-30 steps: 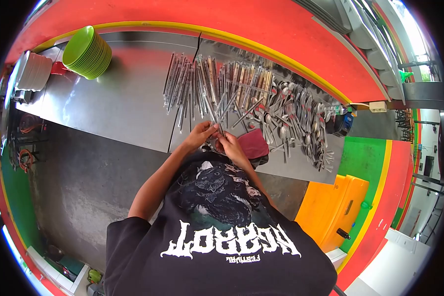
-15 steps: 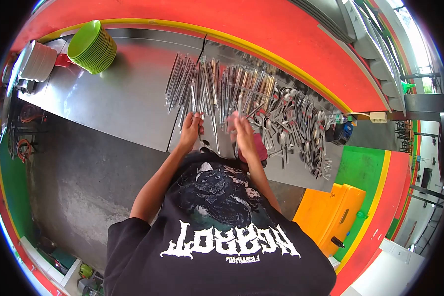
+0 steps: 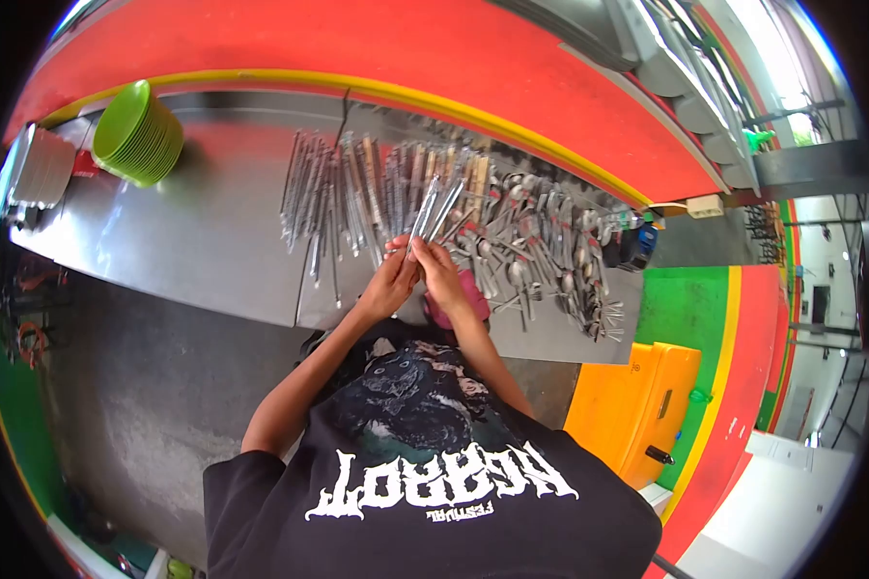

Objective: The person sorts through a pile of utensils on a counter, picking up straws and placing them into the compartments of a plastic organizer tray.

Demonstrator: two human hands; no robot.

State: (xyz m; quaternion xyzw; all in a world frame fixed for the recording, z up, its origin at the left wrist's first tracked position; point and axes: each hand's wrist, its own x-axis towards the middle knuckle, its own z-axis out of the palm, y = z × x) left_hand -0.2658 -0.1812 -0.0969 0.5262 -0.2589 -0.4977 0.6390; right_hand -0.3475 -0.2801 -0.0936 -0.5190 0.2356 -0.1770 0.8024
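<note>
My left hand and my right hand meet at the table's near side, fingers closed around the lower ends of slim, clear-wrapped cutlery. The held pieces point up and away. Just beyond lie rows of wrapped cutlery, roughly parallel. To the right spreads a loose heap of bare spoons and forks. A pink-red item is partly hidden behind my right wrist. The fingers hide the lower ends of what I hold.
The metal table carries stacked green bowls and pale stacked containers at the far left. A red wall with a yellow edge runs behind it. A blue object is at the right end, and an orange cabinet stands below.
The view has shifted. My right hand, apart and blurred before, has come in against my left hand, and both now close on the wrapped cutlery.
</note>
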